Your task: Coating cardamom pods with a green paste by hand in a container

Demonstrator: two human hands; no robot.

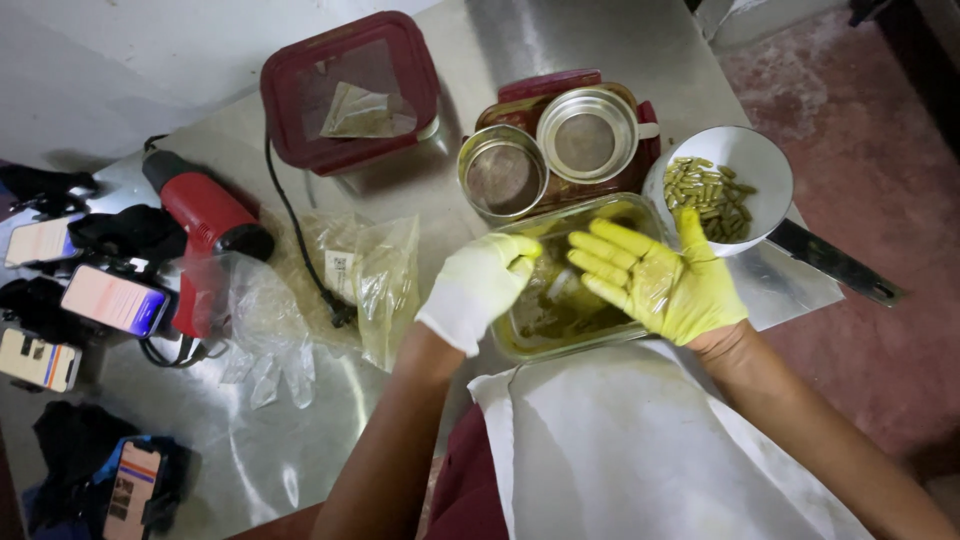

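Note:
My left hand (478,287) wears a whitish plastic glove with yellow-stained fingertips and hovers over the left end of a rectangular glass dish (528,345) holding green-brown powder. My right hand (655,280) wears a glove stained bright yellow-green. Its palm faces up with the fingers spread over the dish's right side, and it holds nothing. Just beyond it stands a white bowl (755,160) with several green capsules (708,192).
Two round metal sieves (502,178) (586,135) rest on a dark red container. A red-lidded box (350,90), a red heat gun (205,225) with black cord, clear plastic bags (360,270), several phones (112,300) and a black-handled tool (835,262) lie on the steel table. White cloth (620,450) covers my lap.

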